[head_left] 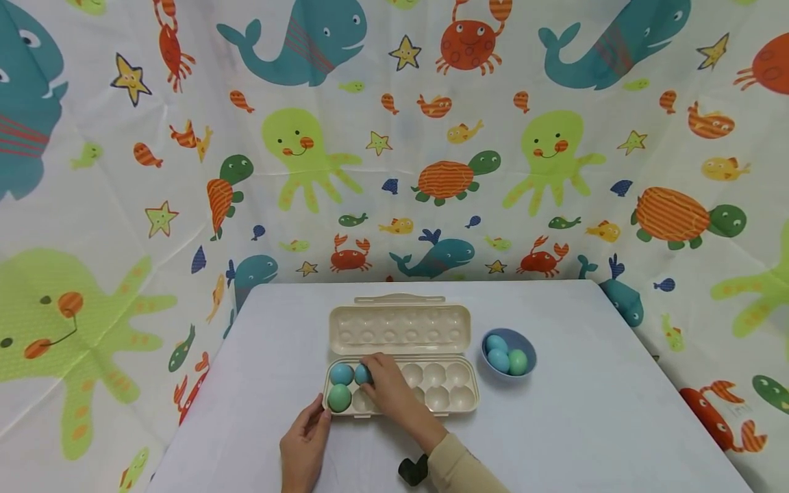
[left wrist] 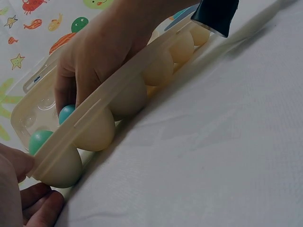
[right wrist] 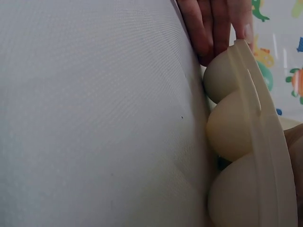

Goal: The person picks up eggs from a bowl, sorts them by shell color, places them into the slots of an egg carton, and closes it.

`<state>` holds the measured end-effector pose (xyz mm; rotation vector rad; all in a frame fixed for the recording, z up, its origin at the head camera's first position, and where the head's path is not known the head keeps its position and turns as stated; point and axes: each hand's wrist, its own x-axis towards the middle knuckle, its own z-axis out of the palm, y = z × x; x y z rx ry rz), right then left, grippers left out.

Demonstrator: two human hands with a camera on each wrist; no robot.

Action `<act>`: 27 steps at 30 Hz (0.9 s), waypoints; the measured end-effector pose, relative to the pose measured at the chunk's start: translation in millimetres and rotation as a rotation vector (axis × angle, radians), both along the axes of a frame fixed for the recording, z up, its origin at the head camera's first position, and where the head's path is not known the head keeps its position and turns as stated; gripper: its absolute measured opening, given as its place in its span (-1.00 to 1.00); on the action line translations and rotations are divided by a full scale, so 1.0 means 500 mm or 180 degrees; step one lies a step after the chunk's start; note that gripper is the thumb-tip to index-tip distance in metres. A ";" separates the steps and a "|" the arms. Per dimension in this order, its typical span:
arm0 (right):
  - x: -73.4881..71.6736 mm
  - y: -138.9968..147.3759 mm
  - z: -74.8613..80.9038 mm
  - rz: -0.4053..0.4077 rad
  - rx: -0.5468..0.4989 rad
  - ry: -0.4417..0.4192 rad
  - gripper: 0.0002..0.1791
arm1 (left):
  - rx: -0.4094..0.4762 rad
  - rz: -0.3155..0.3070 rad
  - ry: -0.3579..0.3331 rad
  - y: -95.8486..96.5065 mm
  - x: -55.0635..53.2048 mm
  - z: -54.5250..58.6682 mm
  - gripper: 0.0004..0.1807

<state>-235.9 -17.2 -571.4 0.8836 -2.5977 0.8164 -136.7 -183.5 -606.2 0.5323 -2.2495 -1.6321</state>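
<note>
An egg carton (head_left: 461, 397) in beige plastic lies open in front of me, its lid (head_left: 399, 340) folded back. At its left end my left hand (head_left: 304, 441) grips the edge, thumb at the rim and fingers low by the outside in the left wrist view. My right hand (head_left: 394, 394) reaches over the back row, and its fingers hold a blue egg (head_left: 361, 374) at the second cup from the left. Beside that one, a blue egg (head_left: 341, 374) fills the back left cup. A green egg (head_left: 339, 398) sits in the front left cup.
Right of the carton stands a blue bowl (head_left: 507, 377) with two blue eggs (head_left: 498, 359) and a green egg (head_left: 518, 361). A white cloth covers the table (head_left: 592, 411). Behind hangs a sea-animal print curtain (head_left: 394, 150). A dark device (head_left: 413, 471) sits at my right wrist.
</note>
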 end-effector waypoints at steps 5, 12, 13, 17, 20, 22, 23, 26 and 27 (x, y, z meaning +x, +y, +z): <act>0.001 0.003 0.000 -0.0009 0.0061 0.0141 -0.51 | -0.0111 0.0008 -0.0090 0.004 -0.003 0.003 -0.58; 0.011 0.017 0.012 -0.0085 0.0147 0.0220 -0.46 | -0.0212 0.0067 -0.0096 0.005 -0.003 -0.003 -0.60; 0.013 0.019 0.015 -0.0099 0.0172 0.0212 -0.46 | -0.0214 0.0062 -0.0117 0.006 -0.002 -0.004 -0.60; 0.020 0.030 0.036 -0.0222 0.0313 0.0104 -0.45 | -0.0198 0.0018 -0.0196 0.007 -0.001 -0.004 -0.59; 0.025 0.041 0.054 -0.0297 0.0333 0.0052 -0.44 | -0.0176 0.0018 -0.0207 0.006 -0.001 -0.004 -0.59; 0.028 0.049 0.065 -0.0320 0.0303 0.0079 -0.45 | -0.0164 0.0020 -0.0201 0.005 -0.001 -0.004 -0.59; 0.029 0.054 0.071 -0.0331 0.0280 0.0105 -0.46 | -0.0162 0.0024 -0.0196 0.004 -0.001 -0.004 -0.59; 0.030 0.069 0.085 -0.0348 0.0198 0.0188 -0.48 | -0.0166 0.0022 -0.0180 0.004 -0.003 -0.004 -0.59; 0.030 0.073 0.090 -0.0358 0.0184 0.0205 -0.49 | -0.0169 0.0023 -0.0174 0.003 -0.003 -0.005 -0.59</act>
